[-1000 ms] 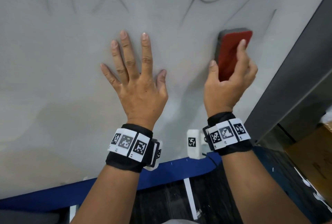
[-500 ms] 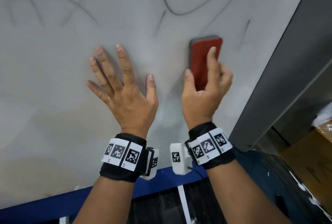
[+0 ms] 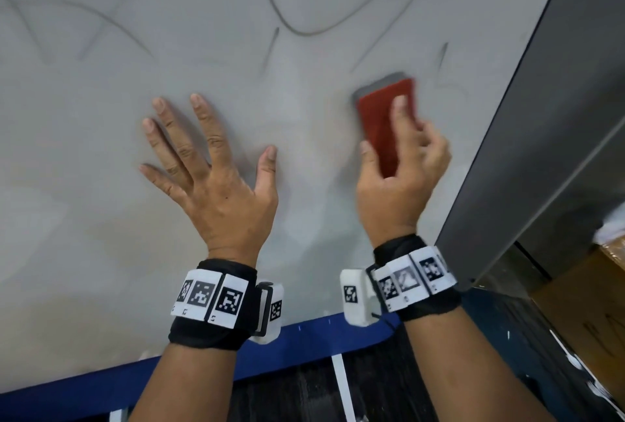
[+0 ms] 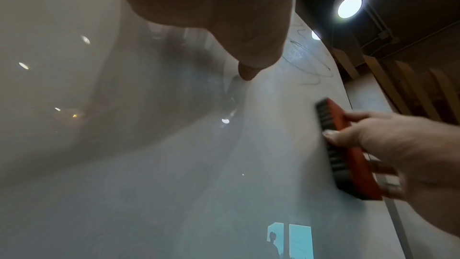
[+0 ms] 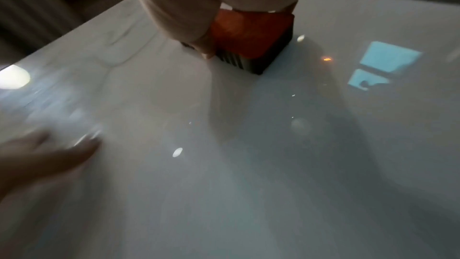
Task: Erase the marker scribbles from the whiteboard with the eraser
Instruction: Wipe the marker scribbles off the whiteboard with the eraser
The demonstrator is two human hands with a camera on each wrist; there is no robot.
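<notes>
My right hand [image 3: 399, 181] grips the eraser [image 3: 385, 117]: thumb curled along its left edge, index finger laid up the red back, remaining fingers wrapped round the right edge. The eraser stands out from the hand toward 12 o'clock, its upper half clear of the fingers. In the left wrist view the dark felt face of the eraser [image 4: 348, 151] sits flat against the whiteboard [image 3: 101, 151]. Right wrist view agrees: felt side on the board, red back under my palm [image 5: 248, 34]. Both hand and eraser are motion-blurred in the head view.

The eraser lies near the board's right edge, with the grey frame [image 3: 527, 137] just beside it at 3 o'clock.

My left hand [image 3: 216, 185] is at 9 o'clock from the eraser, well apart from it. It is spread wide, fingers straight, holding nothing. The fingers lie on or close against the board. From the left wrist view only the thumb tip can be seen meeting the surface [image 4: 246, 72].

Marker scribbles [image 3: 304, 26] sit at 12 o'clock above both hands: a dark loop, short strokes below it, and fainter arcs toward 10 o'clock. One short stroke [image 3: 442, 53] lies just above the eraser at 1 o'clock.
</notes>
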